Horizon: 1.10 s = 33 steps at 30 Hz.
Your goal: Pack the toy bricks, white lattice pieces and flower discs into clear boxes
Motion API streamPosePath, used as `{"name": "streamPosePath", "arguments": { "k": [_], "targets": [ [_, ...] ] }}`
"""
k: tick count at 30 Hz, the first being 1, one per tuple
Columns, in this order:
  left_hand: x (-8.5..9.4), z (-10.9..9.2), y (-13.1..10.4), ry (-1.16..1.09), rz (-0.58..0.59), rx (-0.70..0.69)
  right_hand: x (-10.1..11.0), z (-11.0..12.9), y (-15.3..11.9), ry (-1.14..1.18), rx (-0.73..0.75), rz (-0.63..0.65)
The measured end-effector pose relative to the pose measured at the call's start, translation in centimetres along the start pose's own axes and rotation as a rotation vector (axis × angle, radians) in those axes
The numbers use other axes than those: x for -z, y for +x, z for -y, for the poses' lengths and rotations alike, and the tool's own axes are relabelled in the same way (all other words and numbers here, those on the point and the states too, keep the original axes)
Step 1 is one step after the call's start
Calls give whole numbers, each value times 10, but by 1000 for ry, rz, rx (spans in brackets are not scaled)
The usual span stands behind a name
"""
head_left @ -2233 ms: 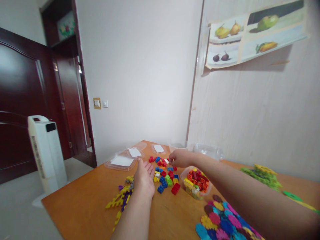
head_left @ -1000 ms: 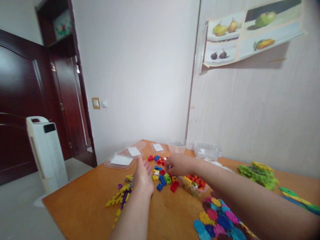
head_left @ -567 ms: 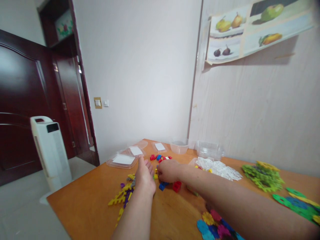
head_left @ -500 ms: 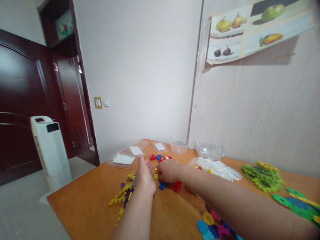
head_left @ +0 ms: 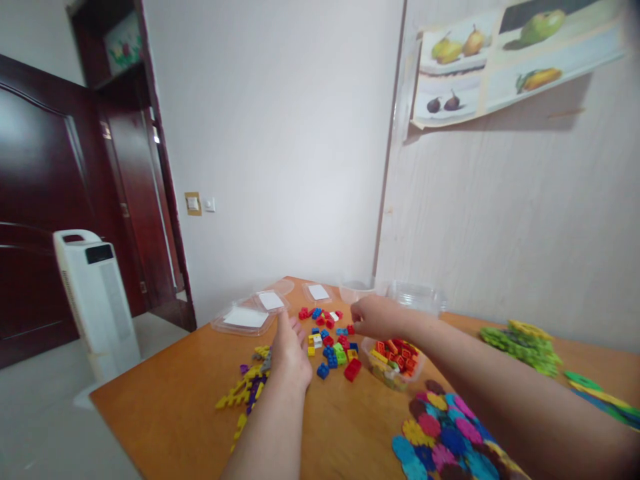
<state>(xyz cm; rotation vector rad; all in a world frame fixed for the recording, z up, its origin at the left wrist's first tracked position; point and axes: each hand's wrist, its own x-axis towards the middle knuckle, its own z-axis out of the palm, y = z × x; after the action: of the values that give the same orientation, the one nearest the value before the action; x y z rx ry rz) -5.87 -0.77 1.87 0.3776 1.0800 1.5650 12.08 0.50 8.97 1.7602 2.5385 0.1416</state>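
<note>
Loose building bricks (head_left: 330,351) in red, blue, green, yellow and white lie on the wooden table (head_left: 190,380). My left hand (head_left: 290,350) is left of them, thumb up and fingers partly apart, with nothing visible in it. Above and to the right of the bricks is my right hand (head_left: 373,317), its fingers bent together; whatever they may hold is too small to make out. Below that hand sits a clear bowl (head_left: 419,373) of orange and red bricks. Yellow and purple notched pieces (head_left: 240,393) lie beside my left forearm.
Colourful flower-shaped discs (head_left: 440,433) lie near the front right. Green pieces (head_left: 523,350) are piled farther right. Clear lids (head_left: 220,325) and clear containers (head_left: 413,293) stand along the back. A white appliance (head_left: 97,293) stands on the floor at left.
My right hand has moved right and slightly up, away from my left hand, uncovering the bricks and the bowl. My left hand has stayed nearly in place.
</note>
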Motion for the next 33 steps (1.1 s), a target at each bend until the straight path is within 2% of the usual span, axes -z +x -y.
{"name": "streamPosePath", "arguments": {
  "k": [4, 7, 11, 17, 23, 28, 33],
  "targets": [
    [-1, -1, -2, 15, 8, 4, 6, -31, -15, -95, -98, 111],
    [-1, -2, -4, 15, 31, 12, 7, -31, -20, -114, -80, 88],
    [-1, -3, -6, 6, 44, 22, 1, 2, -16, -32, 71, 6],
    [-1, -4, -6, 24, 18, 15, -17, 62, 7, -12, 209, 49],
    [1, -1, -4, 25, 5, 0, -33, 86, 29, -69, 213, 107],
    [1, 0, -4, 19, -1, 10, -33, 80, 29, -34, 169, 71],
    [-1, -1, -5, 37, 8, 20, -13, 49, 8, 9, 70, -22]
  ]
}}
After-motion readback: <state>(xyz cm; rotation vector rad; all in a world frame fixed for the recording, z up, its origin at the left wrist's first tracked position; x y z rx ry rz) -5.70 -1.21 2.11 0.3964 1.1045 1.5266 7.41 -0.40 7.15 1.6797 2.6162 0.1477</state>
